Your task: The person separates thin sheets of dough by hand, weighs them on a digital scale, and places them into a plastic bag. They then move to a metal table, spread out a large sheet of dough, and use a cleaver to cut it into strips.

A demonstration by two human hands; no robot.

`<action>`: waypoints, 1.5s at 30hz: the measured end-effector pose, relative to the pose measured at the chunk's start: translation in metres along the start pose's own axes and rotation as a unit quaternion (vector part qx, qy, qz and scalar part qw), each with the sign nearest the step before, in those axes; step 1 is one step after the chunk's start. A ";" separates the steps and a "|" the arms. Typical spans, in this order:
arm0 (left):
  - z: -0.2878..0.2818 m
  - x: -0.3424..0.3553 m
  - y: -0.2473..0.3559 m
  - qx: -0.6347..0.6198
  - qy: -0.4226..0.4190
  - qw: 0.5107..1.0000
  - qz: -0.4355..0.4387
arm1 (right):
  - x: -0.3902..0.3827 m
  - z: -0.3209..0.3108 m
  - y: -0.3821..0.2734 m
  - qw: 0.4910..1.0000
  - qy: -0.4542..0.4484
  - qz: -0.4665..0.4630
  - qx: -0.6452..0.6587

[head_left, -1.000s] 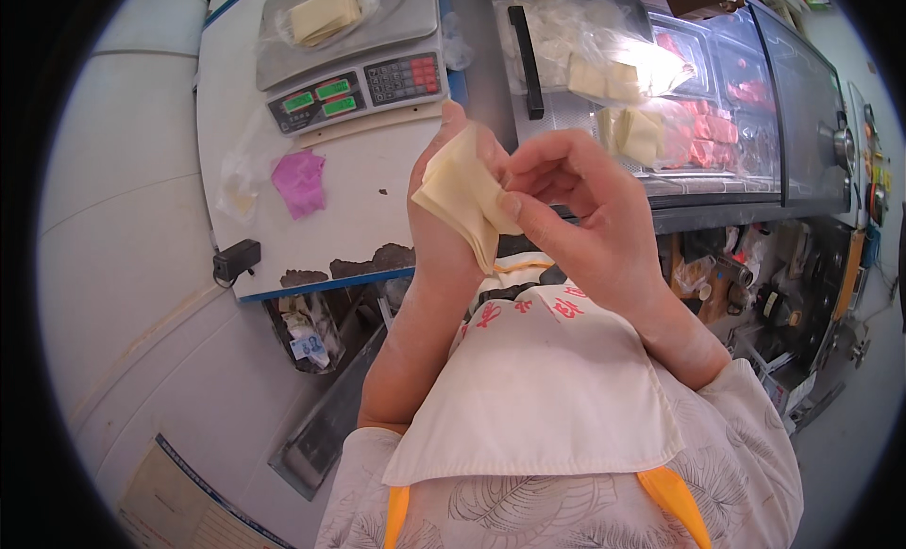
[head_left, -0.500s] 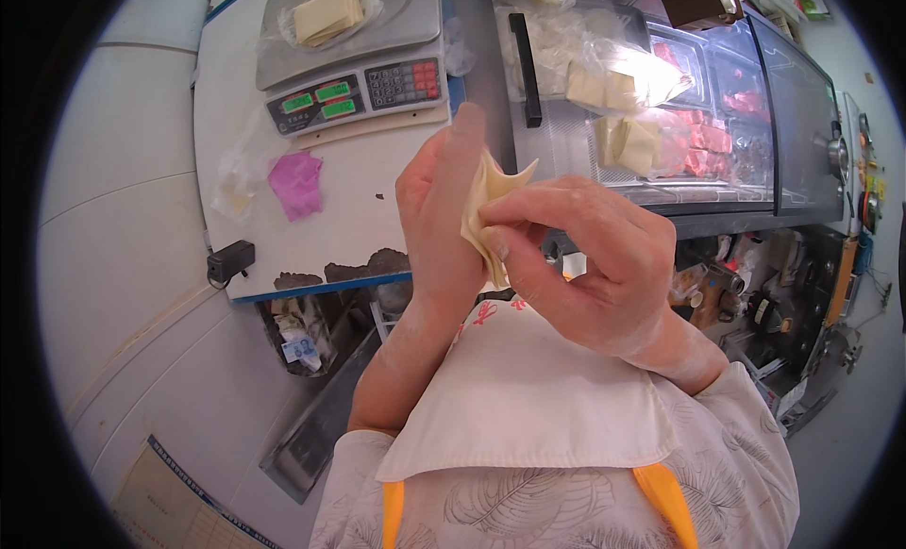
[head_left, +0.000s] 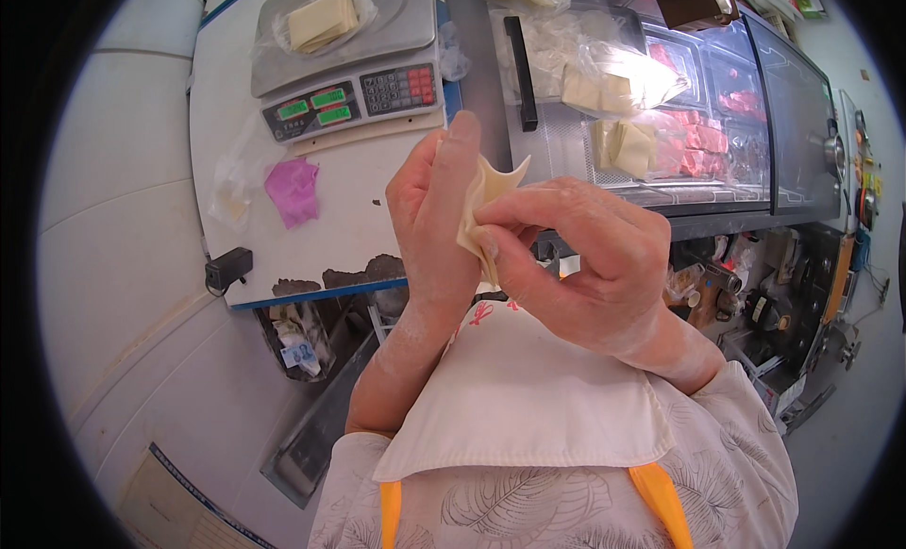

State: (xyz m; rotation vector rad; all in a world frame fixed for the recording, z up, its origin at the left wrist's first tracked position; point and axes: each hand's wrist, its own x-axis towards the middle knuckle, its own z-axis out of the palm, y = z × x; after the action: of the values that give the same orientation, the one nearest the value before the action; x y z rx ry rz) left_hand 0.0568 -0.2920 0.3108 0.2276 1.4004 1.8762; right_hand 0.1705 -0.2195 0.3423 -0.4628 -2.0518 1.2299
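My left hand (head_left: 434, 219) is upright at the middle of the view, gripping a small stack of pale yellow dough sheets (head_left: 495, 184) on edge, their top corner curling outward. My right hand (head_left: 595, 266) has its thumb and index finger pinched on the near side of the same stack; its other fingers are bent. Beyond them, a digital scale (head_left: 396, 87) carries a plastic-wrapped stack of similar sheets (head_left: 316, 23). A crumpled pink-purple piece (head_left: 291, 192) and a thin clear bag (head_left: 231, 195) lie to the left on the white counter (head_left: 245, 266).
A glass-covered chiller (head_left: 797, 106) at the right holds bagged sheets (head_left: 623, 148) and pink packed food (head_left: 698, 134). A black adapter (head_left: 228, 266) is at the counter's left corner. Pots, tools and an open drawer of papers (head_left: 297, 341) are below counter level.
My left hand has turned, so the sheets now stand edge-on instead of facing up. My right hand has moved down and across onto their near side, fingers more closely pinched.
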 end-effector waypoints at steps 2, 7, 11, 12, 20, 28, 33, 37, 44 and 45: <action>0.000 0.001 0.000 -0.005 -0.001 1.000 -0.005 | 0.000 0.001 0.002 1.000 0.001 -0.003 -0.002; 0.002 0.003 -0.003 -0.025 -0.004 1.000 -0.006 | 0.002 0.001 0.004 1.000 -0.002 0.004 -0.025; -0.003 0.007 -0.010 -0.052 -0.019 0.998 -0.033 | 0.003 0.001 0.007 0.999 -0.014 0.030 -0.001; -0.004 0.008 -0.011 -0.061 -0.022 0.997 -0.044 | 0.003 0.001 0.008 0.999 -0.017 0.034 0.003; -0.012 0.016 -0.020 -0.155 -0.024 0.966 -0.204 | 0.005 -0.003 0.010 0.989 -0.077 0.117 0.051; -0.038 0.024 -0.041 -0.382 -0.135 0.878 -0.256 | -0.008 -0.009 0.021 0.990 -0.129 0.051 0.015; -0.043 0.013 -0.044 -0.319 -0.120 0.922 -0.181 | -0.007 -0.012 0.033 0.983 -0.149 -0.107 -0.026; -0.048 0.008 -0.043 -0.270 -0.170 0.935 -0.156 | -0.002 -0.010 0.035 0.978 -0.143 -0.151 -0.015; -0.045 -0.017 -0.031 0.085 -0.102 0.991 0.005 | 0.000 -0.008 0.041 0.971 -0.171 -0.168 -0.008; -0.048 -0.016 -0.034 0.090 -0.102 0.991 0.011 | 0.000 -0.008 0.041 0.971 -0.173 -0.164 -0.004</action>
State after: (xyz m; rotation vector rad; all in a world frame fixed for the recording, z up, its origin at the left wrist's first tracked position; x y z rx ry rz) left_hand 0.0574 -0.3346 0.2677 0.5116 1.4294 1.6902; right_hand 0.1743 -0.1947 0.3093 0.0995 -2.3066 1.1591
